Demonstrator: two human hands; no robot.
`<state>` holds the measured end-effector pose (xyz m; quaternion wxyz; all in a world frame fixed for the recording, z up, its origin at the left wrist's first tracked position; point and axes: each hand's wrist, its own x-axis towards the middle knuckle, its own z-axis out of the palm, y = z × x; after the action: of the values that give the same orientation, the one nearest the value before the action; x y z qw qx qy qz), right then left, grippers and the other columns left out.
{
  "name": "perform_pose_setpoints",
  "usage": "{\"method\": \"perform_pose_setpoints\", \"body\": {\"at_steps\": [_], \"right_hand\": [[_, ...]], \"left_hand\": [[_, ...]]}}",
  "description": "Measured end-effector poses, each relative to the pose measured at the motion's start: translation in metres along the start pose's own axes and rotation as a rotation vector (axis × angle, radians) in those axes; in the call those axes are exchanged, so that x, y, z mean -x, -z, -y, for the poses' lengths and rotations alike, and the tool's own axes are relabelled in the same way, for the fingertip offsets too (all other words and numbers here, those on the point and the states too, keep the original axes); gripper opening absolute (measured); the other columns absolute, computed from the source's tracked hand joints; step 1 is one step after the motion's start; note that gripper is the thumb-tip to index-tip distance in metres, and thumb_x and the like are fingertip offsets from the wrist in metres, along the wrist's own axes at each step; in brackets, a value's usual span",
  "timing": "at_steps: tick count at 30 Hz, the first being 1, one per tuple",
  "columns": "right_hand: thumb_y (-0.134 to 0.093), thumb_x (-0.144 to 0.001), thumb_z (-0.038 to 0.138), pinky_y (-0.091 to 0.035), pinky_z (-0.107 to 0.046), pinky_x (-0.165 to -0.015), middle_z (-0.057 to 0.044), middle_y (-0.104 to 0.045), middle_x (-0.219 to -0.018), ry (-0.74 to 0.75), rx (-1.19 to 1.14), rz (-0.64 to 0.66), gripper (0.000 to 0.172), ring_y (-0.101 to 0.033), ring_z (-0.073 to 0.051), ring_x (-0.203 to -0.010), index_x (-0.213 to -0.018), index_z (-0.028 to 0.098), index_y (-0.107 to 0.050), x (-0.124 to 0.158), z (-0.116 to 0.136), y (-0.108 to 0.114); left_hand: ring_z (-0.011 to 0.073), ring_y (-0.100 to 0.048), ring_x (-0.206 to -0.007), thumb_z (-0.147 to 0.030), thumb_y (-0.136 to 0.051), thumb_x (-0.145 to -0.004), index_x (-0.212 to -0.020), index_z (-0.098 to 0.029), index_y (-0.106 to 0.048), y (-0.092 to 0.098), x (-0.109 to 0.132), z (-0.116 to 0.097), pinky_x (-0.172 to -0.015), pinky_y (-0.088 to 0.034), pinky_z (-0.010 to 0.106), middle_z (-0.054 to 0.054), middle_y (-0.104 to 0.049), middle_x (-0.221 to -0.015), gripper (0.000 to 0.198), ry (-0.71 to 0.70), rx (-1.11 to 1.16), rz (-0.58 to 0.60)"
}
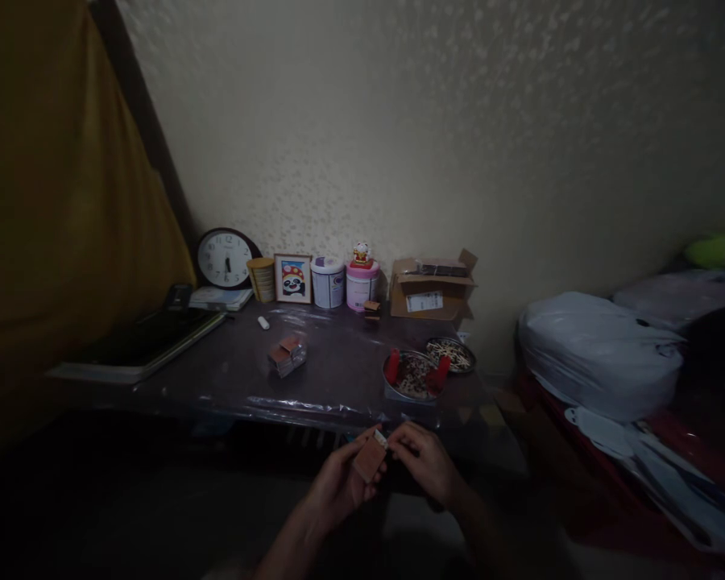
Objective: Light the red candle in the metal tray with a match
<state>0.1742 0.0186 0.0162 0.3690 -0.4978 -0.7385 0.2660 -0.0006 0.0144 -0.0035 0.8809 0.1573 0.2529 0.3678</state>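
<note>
My left hand (344, 477), low in the middle of the view, is closed around a small reddish-brown box (370, 459) that looks like a matchbox. The box is tilted, and something white (380, 437) shows at its upper end. Just right of that end, my right hand (421, 455) has its fingertips pinched together; whatever may be between them is too small to make out. On the table beyond stands a round container (421, 396) of small dark and pale bits with two red pieces at its rim. A dish of pale thin sticks (449, 353) sits behind it.
Several similar small boxes (287, 354) lie in clear wrap on the covered table (338, 362). A clock (225, 259), picture frame (293, 279), two tubs (328, 286) and an open cardboard carton (432, 294) line the wall. White bags (598, 350) are at right.
</note>
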Motion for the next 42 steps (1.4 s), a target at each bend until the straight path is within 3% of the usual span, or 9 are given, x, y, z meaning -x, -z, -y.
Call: {"method": "perform_pose_setpoints", "body": {"at_steps": [8, 15, 21, 30, 37, 42], "right_hand": [[-0.051, -0.077, 0.013, -0.044, -0.024, -0.062, 0.001, -0.057, -0.071, 0.043, 0.052, -0.055, 0.011, -0.056, -0.013, -0.067, -0.071, 0.019, -0.059, -0.001, 0.000, 0.003], [-0.055, -0.079, 0.016, -0.045, -0.023, -0.062, 0.000, -0.058, -0.076, 0.089, -0.022, -0.041, 0.010, -0.056, -0.013, -0.070, -0.074, 0.020, -0.063, 0.002, 0.008, 0.003], [-0.061, -0.077, 0.027, -0.048, -0.024, -0.066, 0.000, -0.061, -0.076, -0.027, -0.328, -0.029, 0.009, -0.059, -0.013, -0.071, -0.075, 0.019, -0.065, 0.001, 0.010, 0.000], [-0.072, -0.066, 0.037, -0.044, -0.024, -0.056, 0.002, -0.061, -0.058, -0.343, -0.711, -0.175, 0.022, -0.055, -0.012, -0.055, -0.074, 0.017, -0.067, -0.004, -0.001, 0.006], [-0.077, -0.059, 0.034, -0.044, -0.023, -0.055, 0.000, -0.063, -0.066, -0.429, -0.978, -0.200, 0.026, -0.053, -0.009, -0.054, -0.074, 0.016, -0.067, -0.004, 0.016, 0.002], [-0.079, -0.058, 0.032, -0.045, -0.023, -0.055, 0.000, -0.063, -0.068, -0.449, -1.090, -0.218, 0.025, -0.052, -0.009, -0.055, -0.073, 0.016, -0.067, -0.005, 0.022, -0.001]], "left_hand": [[0.0129, -0.060, -0.050, -0.029, -0.046, -0.083, -0.133, -0.019, -0.035, 0.002, -0.001, 0.000, -0.046, -0.039, 0.019, 0.008, -0.068, -0.068, 0.052, -0.006, -0.044, 0.009], [0.0137, -0.060, -0.053, -0.028, -0.051, -0.079, -0.125, -0.016, -0.044, 0.003, -0.004, 0.007, -0.046, -0.037, 0.019, 0.007, -0.067, -0.068, 0.048, -0.002, -0.078, 0.029], [0.0140, -0.059, -0.053, -0.027, -0.049, -0.080, -0.116, -0.012, -0.050, -0.002, -0.001, 0.007, -0.047, -0.038, 0.021, 0.007, -0.066, -0.068, 0.039, 0.000, -0.070, 0.018], [0.0160, -0.062, -0.065, -0.029, -0.048, -0.084, -0.134, -0.023, -0.035, -0.008, 0.010, 0.001, -0.054, -0.041, 0.022, 0.010, -0.067, -0.082, 0.052, -0.061, -0.070, 0.139], [0.0150, -0.063, -0.062, -0.029, -0.046, -0.085, -0.132, -0.020, -0.037, -0.012, 0.010, -0.001, -0.053, -0.044, 0.022, 0.010, -0.068, -0.081, 0.049, -0.090, -0.039, 0.125], [0.0142, -0.063, -0.063, -0.030, -0.049, -0.084, -0.125, -0.018, -0.048, -0.012, 0.010, -0.003, -0.053, -0.044, 0.020, 0.011, -0.069, -0.085, 0.042, -0.109, 0.002, 0.084]]}}
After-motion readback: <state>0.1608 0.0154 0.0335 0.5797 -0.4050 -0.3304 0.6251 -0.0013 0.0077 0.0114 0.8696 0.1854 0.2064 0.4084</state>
